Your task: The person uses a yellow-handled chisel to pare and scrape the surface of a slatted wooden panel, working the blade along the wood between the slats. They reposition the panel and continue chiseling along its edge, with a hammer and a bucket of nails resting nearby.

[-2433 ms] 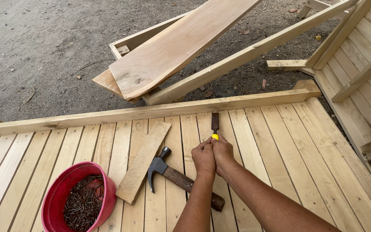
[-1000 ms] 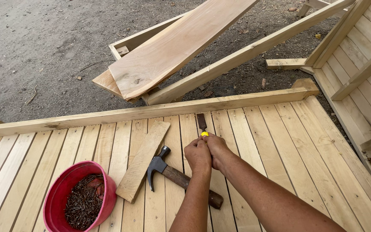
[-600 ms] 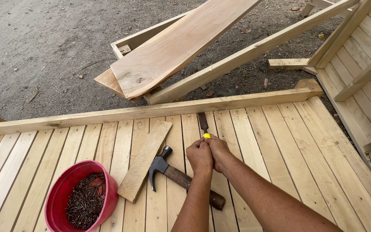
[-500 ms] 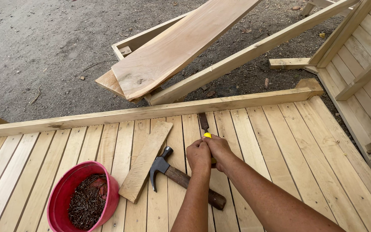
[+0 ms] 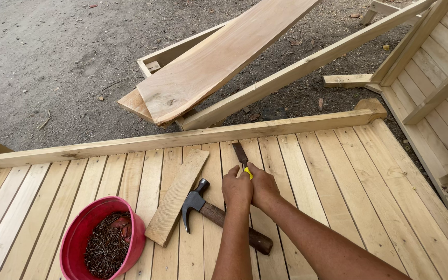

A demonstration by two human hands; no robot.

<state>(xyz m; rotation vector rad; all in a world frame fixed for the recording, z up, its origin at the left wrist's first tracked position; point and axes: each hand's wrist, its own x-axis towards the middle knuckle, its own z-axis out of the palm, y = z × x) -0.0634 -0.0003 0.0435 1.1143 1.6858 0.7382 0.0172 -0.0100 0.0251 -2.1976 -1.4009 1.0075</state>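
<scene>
My left hand and right hand are closed together round the yellow handle of a chisel, its dark blade lying along a gap between the deck slats. Just left, touching my wrist, lies the claw hammer, beside a loose board and the red bowl of nails. If the blade skids sideways, I judge it could gouge a slat, or jam in the gap.

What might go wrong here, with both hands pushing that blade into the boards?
The chisel might slip forward out of the left hand and right hand, both gripping close behind the blade. An arm could also nudge the hammer lying beside them, or tip the red bowl of nails.
</scene>
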